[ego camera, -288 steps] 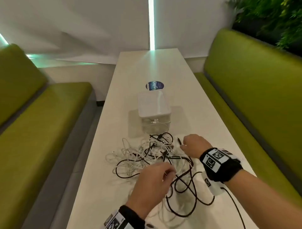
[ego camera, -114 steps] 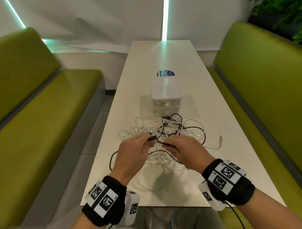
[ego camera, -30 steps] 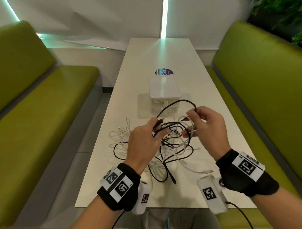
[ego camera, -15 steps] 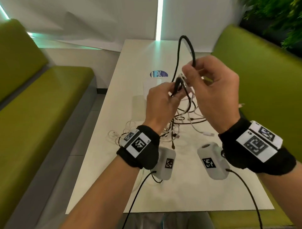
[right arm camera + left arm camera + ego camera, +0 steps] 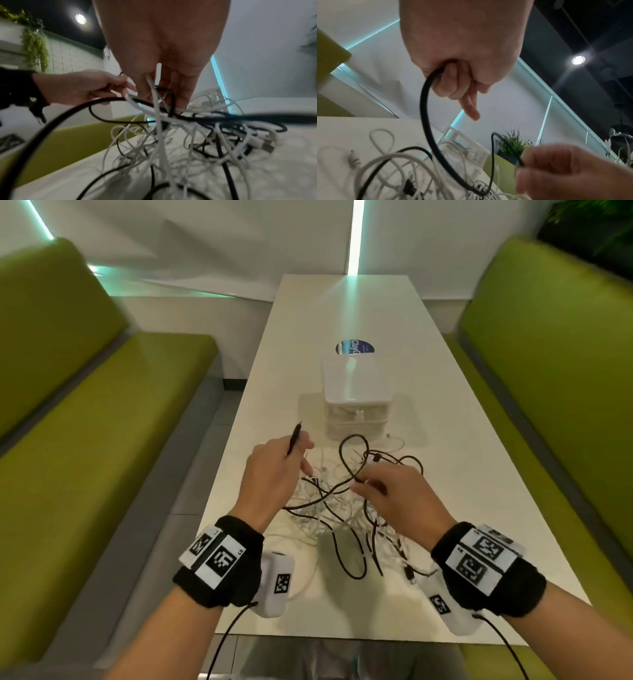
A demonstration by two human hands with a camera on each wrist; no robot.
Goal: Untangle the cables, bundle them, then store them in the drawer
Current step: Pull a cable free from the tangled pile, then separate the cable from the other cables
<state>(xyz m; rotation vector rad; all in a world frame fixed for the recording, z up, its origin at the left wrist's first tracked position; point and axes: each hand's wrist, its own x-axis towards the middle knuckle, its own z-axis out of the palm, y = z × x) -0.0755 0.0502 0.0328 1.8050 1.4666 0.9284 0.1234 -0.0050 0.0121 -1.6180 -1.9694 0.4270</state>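
Observation:
A tangle of white and black cables (image 5: pixel 337 517) lies on the white table (image 5: pixel 472 508) in front of a small white drawer box (image 5: pixel 356 398), whose drawers look closed. My left hand (image 5: pixel 299 455) hovers over the pile's left side and grips one end of a black cable (image 5: pixel 425 108), its plug (image 5: pixel 295 436) sticking up past the thumb. My right hand (image 5: pixel 359 484) is over the pile's right side and pinches a loop of the black cable (image 5: pixel 347 453). In the right wrist view, white cables (image 5: pixel 158 121) also run between its fingers.
Green bench seats (image 5: pixel 113 419) flank the table on both sides, the right one (image 5: pixel 548 378) close to the table edge. A round blue sticker (image 5: pixel 354 349) lies behind the drawer box. Cable ends trail toward the table's near edge (image 5: pixel 376 640).
Both hands have come down from chest height to just above the pile and moved apart. The black cable loop that stood high in the air now arcs low between them.

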